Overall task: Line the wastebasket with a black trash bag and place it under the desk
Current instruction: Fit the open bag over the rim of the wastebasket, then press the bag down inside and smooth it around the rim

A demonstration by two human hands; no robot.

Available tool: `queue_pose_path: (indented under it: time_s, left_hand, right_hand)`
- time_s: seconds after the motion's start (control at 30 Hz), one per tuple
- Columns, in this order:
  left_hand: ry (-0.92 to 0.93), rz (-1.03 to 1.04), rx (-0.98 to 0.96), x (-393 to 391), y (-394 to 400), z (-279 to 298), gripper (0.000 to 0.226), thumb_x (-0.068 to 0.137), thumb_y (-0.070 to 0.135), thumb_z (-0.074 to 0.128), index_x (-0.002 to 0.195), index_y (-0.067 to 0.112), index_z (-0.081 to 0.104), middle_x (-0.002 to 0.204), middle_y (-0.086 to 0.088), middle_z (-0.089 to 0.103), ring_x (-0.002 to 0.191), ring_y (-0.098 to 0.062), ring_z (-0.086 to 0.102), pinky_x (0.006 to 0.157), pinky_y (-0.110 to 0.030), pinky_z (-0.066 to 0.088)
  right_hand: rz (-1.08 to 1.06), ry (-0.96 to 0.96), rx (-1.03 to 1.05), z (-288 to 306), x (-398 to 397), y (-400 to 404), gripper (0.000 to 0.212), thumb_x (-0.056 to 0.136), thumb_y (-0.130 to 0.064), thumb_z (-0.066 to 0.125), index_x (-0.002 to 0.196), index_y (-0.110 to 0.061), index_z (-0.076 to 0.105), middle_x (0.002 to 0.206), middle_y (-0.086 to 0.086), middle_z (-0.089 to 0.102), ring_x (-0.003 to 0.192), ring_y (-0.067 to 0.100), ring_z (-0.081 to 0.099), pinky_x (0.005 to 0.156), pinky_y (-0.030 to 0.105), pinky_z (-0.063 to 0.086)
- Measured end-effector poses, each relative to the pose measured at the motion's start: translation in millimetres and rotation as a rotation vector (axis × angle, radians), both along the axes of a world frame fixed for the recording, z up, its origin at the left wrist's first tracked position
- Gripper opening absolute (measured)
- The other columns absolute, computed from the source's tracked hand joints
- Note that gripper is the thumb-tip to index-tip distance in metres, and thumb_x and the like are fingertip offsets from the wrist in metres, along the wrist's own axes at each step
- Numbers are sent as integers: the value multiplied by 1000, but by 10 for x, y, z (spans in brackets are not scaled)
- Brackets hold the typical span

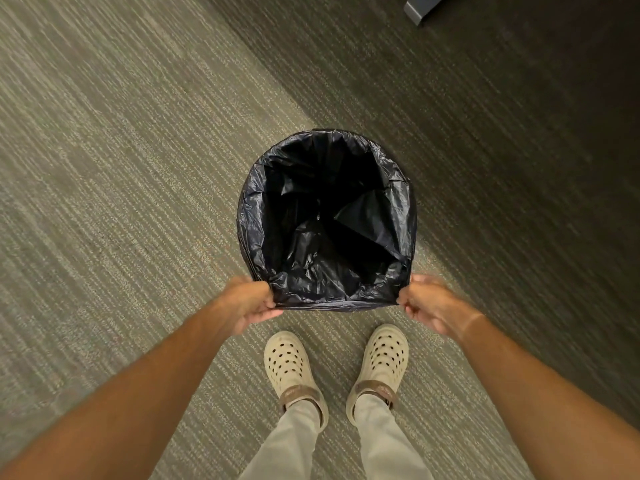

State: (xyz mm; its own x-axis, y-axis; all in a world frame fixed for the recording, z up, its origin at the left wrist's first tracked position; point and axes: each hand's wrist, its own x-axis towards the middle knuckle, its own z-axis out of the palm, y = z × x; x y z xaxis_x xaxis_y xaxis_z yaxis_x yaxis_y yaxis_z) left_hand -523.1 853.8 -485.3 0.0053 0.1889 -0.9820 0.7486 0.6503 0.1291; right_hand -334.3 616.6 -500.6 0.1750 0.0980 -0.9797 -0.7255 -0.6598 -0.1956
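the floor (121, 168) is grey striped carpet, darker toward the far right. on it stand the bag-lined wastebasket (249, 216) and two cream clogs (287, 362), with a grey furniture foot (417, 5) far off.

text: none legible | clog straps (299, 393): markings too blurred to read

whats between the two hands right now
In the head view, the near edge of the black trash bag spans the gap between the left hand and the right hand; each hand pinches one end.
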Motion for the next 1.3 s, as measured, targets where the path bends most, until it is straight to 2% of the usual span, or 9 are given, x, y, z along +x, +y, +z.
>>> queue_pose_path:
  time_s: [0.17, 0.3, 0.53, 0.73, 0.87, 0.97, 1.07, 1.2, 1.3]
  left_hand:
    - [16, -110, 167, -39, -52, -124, 31, 80, -19, 58, 101, 4, 59, 104, -14, 67, 93, -24, 68, 67, -28, 58]
    - [47, -276, 354, -64, -94, -268, 18, 82, 0, 70, 91, 14, 63, 88, -3, 69, 74, -12, 65, 57, -18, 55]
    - [73, -343, 532, -49, -77, -512, 26, 81, 9, 74, 71, 22, 55, 79, 1, 66, 68, -9, 58, 54, -20, 45]
    - [102, -321, 414, -50, 39, -554, 21, 83, 6, 71, 101, 11, 61, 90, -5, 65, 81, -21, 63, 69, -31, 55]
    - [171, -254, 886, -1, 258, -164, 39, 77, -10, 59, 112, 9, 56, 98, -7, 57, 75, -15, 55, 57, -23, 48]
    - [-277, -330, 1235, 318, 198, 156, 41, 69, -11, 52, 101, 15, 55, 103, -5, 52, 83, -6, 51, 68, -14, 48]
    - [-530, -377, 1039, 778, -9, 132, 31, 78, -8, 52, 97, 15, 61, 97, -2, 61, 83, -6, 59, 70, -14, 52]
    - [-340, 84, 405, 1274, -112, -352, 29, 87, 2, 41, 87, 14, 67, 86, -4, 69, 84, -16, 66, 92, -38, 54]
    - [-215, 307, 219, 1407, -72, -783, 29, 94, 7, 36, 90, 7, 65, 88, -7, 65, 88, -19, 61, 87, -35, 48]
  right_hand:
    - [72, -121, -35, -100, -48, 72, 26, 74, 23, 50, 89, 5, 61, 88, 14, 67, 70, 19, 58, 54, 29, 44]
    - [47, -235, -66, -290, -68, 119, 26, 75, 23, 53, 98, 15, 62, 105, 32, 66, 93, 36, 67, 90, 57, 51]
    - [0, -253, -30, -618, -8, 116, 15, 83, 7, 66, 91, -5, 66, 92, 9, 73, 81, 20, 70, 61, 26, 57]
    - [55, -216, -44, -509, 113, 131, 37, 81, 8, 65, 104, -20, 57, 97, 2, 67, 84, 14, 65, 59, 22, 53]
    - [92, -842, -182, -42, 323, 228, 45, 73, 11, 54, 104, -21, 60, 94, -5, 60, 84, 7, 60, 60, 11, 49]
    - [259, -1238, 70, 273, 397, 610, 35, 72, 1, 50, 93, -24, 66, 88, -5, 64, 78, 2, 59, 69, 12, 45]
    - [361, -1085, 306, 273, 302, 1169, 34, 73, -3, 51, 92, -21, 73, 83, -7, 70, 80, 7, 67, 77, 23, 53]
    - [285, -514, 250, -242, 177, 1767, 24, 80, -9, 52, 93, -10, 72, 93, 9, 74, 91, 21, 69, 89, 41, 55]
    - [149, -324, 120, -653, 184, 1966, 29, 85, -10, 44, 101, -1, 67, 94, 15, 70, 83, 25, 66, 79, 39, 56]
